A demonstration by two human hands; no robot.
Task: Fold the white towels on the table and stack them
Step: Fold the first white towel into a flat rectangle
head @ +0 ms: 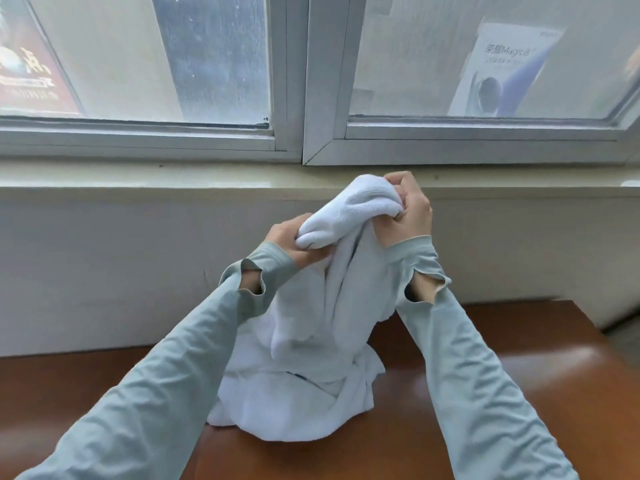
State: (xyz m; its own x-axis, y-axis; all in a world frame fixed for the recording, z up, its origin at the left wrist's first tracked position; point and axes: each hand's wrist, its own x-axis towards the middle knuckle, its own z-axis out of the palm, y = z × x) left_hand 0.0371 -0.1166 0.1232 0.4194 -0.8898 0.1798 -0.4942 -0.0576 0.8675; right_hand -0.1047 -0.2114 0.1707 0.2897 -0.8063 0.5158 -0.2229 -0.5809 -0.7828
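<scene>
Your right hand [410, 211] has its fingers [398, 183] curled tight over the top of the white towel [349, 209], pinching a bunched fold at its highest point. Your left hand [291, 242], lower and to the left of it, grips the same bunched roll of cloth from the side, fingers wrapped into the fabric. Between the two grips the towel forms a short thick ridge; below them it hangs in long loose folds down to the worktop [519, 393], where more white cloth [294, 407] lies crumpled in a heap directly under your fingers. I can't tell whether that heap is one towel or several. No towel edge or corner is laid out flat. Bare brown worktop spreads to either side of the heap, under both grey sleeves. Beyond your fingers runs the pale windowsill [173, 176], then the window frame [294, 98].
</scene>
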